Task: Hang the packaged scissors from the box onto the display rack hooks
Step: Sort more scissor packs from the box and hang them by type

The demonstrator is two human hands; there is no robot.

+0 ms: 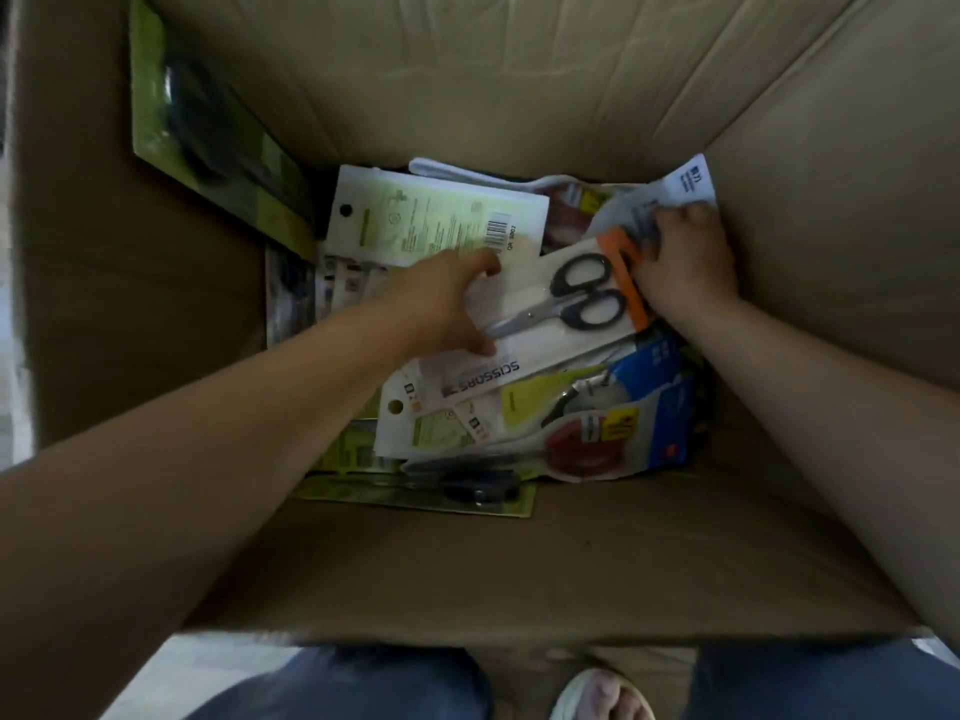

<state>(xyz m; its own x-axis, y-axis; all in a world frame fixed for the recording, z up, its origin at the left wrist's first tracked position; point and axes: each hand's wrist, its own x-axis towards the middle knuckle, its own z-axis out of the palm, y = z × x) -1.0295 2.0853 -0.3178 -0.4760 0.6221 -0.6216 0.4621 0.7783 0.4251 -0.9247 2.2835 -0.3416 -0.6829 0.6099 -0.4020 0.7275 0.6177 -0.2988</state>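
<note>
Reaching into the deep brown cardboard box (467,553), both hands grasp packages: left hand (447,304) clenches the white carded black-handled scissors pack (561,304), right hand (685,262) another; neighbouring packs may snag.

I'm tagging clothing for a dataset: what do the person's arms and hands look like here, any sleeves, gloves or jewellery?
Both forearms are bare up to the picture's edge: no sleeves show. The left hand and the right hand wear no gloves, and no watch, bracelet or ring is visible, though the fingers are partly hidden and blurred. At the bottom edge, the legs wear blue denim-like trousers, and a light open-toed sandal shows.
</note>
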